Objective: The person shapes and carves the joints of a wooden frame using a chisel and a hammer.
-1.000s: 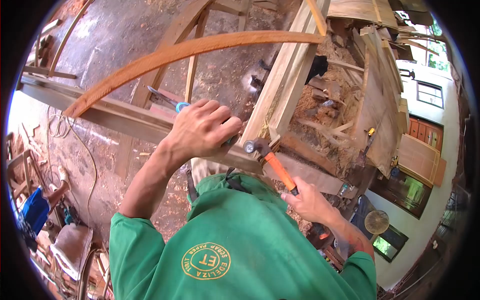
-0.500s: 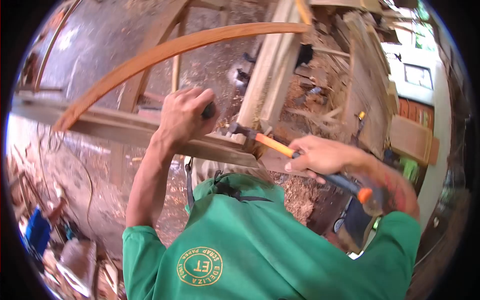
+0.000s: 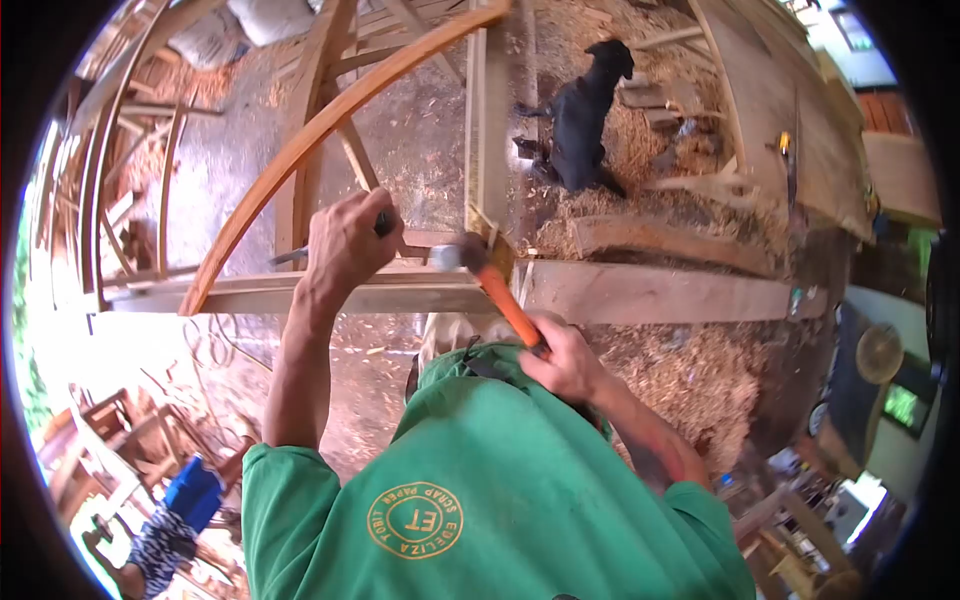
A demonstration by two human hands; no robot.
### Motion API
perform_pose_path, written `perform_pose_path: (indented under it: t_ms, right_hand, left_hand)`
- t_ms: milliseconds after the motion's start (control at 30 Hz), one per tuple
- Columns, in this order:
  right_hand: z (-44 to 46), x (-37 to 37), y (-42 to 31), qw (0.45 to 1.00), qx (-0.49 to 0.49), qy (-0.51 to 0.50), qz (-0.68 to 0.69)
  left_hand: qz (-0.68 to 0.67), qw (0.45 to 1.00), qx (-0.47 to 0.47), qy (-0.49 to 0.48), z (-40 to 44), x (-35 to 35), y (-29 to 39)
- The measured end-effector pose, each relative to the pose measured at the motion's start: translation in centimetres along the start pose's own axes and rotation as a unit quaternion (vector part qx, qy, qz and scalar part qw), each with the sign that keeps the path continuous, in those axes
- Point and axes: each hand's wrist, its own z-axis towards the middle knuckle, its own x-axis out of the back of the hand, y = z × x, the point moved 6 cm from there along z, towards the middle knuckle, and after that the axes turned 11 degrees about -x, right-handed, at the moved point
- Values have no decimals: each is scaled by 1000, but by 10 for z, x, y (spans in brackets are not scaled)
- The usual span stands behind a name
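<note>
My left hand (image 3: pixel 350 235) is closed around a chisel (image 3: pixel 384 222); its dark handle end shows at the fist's right side and a thin blade juts out to the left. The fist is above a long wooden beam (image 3: pixel 380 298). My right hand (image 3: pixel 562 358) grips a hammer (image 3: pixel 508 305) with an orange and black handle. The hammer's metal head is tilted up to the left, over the joint where an upright timber (image 3: pixel 487 130) meets the beam, apart from the chisel. A curved wooden piece (image 3: pixel 330 115) rises across the frame beyond my left hand.
A black dog (image 3: pixel 580 125) is on the shaving-covered floor beyond the beam. Large boards (image 3: pixel 800 120) lean at the right, with a yellow-handled tool (image 3: pixel 784 145) on them. Wooden frames (image 3: pixel 110 190) stand at the left. A person's patterned clothing (image 3: pixel 165 550) shows at lower left.
The view has turned, bringing the whole dog into sight. My right hand and hammer have swung in nearer my body's middle. My left hand keeps its grip on the chisel.
</note>
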Motion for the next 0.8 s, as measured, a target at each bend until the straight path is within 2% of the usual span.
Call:
perform_pose_path:
  t_ms: [33, 67, 100, 133, 167, 233, 267, 300, 333, 400, 433, 500, 533, 600, 633, 700, 800]
  right_hand:
    - [13, -5, -3, 999, 44, 0, 25]
    - [22, -4, -18, 997, 44, -18, 54]
    - [30, -3, -26, 991, 100, -5, 89]
    - [29, 3, -29, 986, 124, 6, 108]
    - [24, 9, -34, 981, 148, 17, 127]
    - [4, 34, -20, 976, 161, 47, 143]
    - [-6, 49, -4, 970, 159, 69, 172]
    - [-15, 60, 20, 965, 54, 26, 254]
    - [-22, 80, 44, 974, 75, 97, 192]
    - [-31, 100, 125, 958, 13, 171, 229]
    - [-37, 107, 168, 952, -18, 175, 249]
    - [-68, 119, 222, 943, -65, 221, 241]
    - [-84, 120, 255, 937, -100, 241, 233]
    - [-118, 113, 330, 943, -126, 260, 167]
    - [-135, 104, 350, 943, -127, 258, 165]
    - [-170, 97, 381, 925, -169, 302, 157]
    - [-209, 84, 384, 918, -208, 309, 138]
  left_hand:
    - [20, 1000, -1, -16, 9, 2, 5]
    - [7, 1000, 3, -23, 19, 5, 8]
    - [-2, 1000, 11, -26, 28, 9, 7]
    - [2, 998, 45, -46, 34, 11, -3]
    - [8, 999, 41, -13, 41, 24, 2]
    - [43, 997, 59, -22, 46, 36, 19]
    - [59, 996, 28, -58, 49, 33, 35]
    - [74, 993, 4, -96, 49, 26, 52]
    - [29, 991, 7, -130, 47, 8, 64]
    - [69, 979, 32, -190, 50, -18, 93]
    - [82, 974, 44, -207, 54, -27, 108]
    - [69, 953, 130, -265, 61, -45, 119]
    - [71, 953, 130, -264, 66, -46, 125]
    - [103, 924, 226, -292, 68, -54, 128]
    - [101, 923, 228, -293, 70, -62, 129]
    - [122, 942, 220, -220, 71, -69, 125]
    - [143, 947, 215, -190, 65, -80, 125]
